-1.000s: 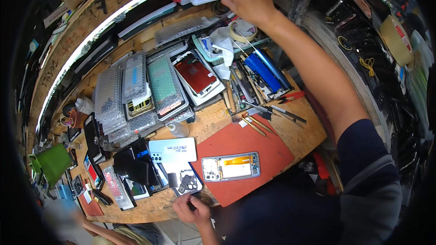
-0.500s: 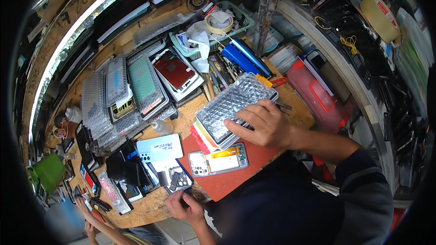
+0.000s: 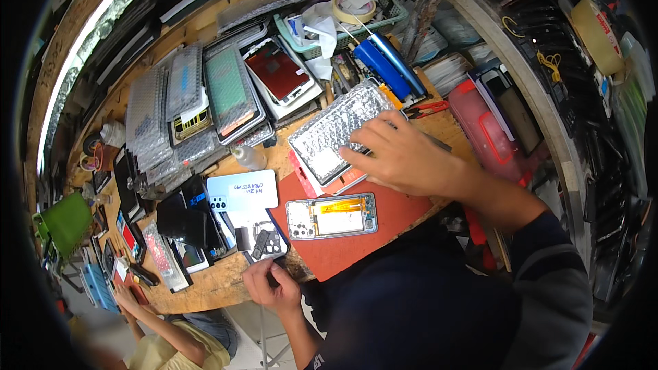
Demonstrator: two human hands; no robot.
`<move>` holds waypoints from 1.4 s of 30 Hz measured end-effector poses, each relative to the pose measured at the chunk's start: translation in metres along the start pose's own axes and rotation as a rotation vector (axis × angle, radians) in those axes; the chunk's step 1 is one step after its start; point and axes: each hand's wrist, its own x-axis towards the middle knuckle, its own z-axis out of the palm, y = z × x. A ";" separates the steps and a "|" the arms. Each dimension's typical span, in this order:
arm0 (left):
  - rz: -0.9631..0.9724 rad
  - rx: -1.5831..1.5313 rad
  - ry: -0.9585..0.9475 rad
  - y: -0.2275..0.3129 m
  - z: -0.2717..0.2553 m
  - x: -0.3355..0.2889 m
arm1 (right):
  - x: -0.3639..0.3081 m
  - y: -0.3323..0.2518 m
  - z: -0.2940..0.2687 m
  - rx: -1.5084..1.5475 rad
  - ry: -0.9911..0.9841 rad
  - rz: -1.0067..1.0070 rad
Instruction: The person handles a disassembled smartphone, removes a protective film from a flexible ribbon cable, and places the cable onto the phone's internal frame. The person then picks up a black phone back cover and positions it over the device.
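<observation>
While my right hand (image 3: 401,159) is grasping a bubble-wrapped package (image 3: 327,130), my left hand (image 3: 271,286) is showing curled fingers, contents unclear.

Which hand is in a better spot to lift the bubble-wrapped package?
The right hand, I'd say: it is touching the bubble-wrapped package. The left hand is away from it, down by the front edge of the wooden bench, so it would probably have to reach farther.

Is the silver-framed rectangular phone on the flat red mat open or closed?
Open: the phone lies on the mat with its inside exposed, including a bright orange ribbon cable.
</observation>
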 end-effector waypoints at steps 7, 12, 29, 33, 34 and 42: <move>0.011 0.020 0.007 -0.001 0.003 0.000 | 0.043 0.094 -0.021 0.350 0.445 0.339; 0.016 0.024 0.025 -0.001 0.006 0.000 | 0.117 0.186 -0.018 0.155 0.605 0.380; -0.010 0.033 0.051 0.002 0.008 -0.001 | 0.267 0.304 -0.039 -0.434 0.232 -0.176; 0.022 0.050 0.038 0.002 0.007 -0.001 | 0.259 0.298 -0.044 -0.264 -0.253 0.175; 0.019 0.042 0.033 0.002 0.007 -0.001 | 0.256 0.296 -0.048 -0.244 -0.249 0.190; 0.018 0.047 0.059 0.000 0.007 -0.003 | 0.235 0.276 -0.093 -0.256 0.102 0.179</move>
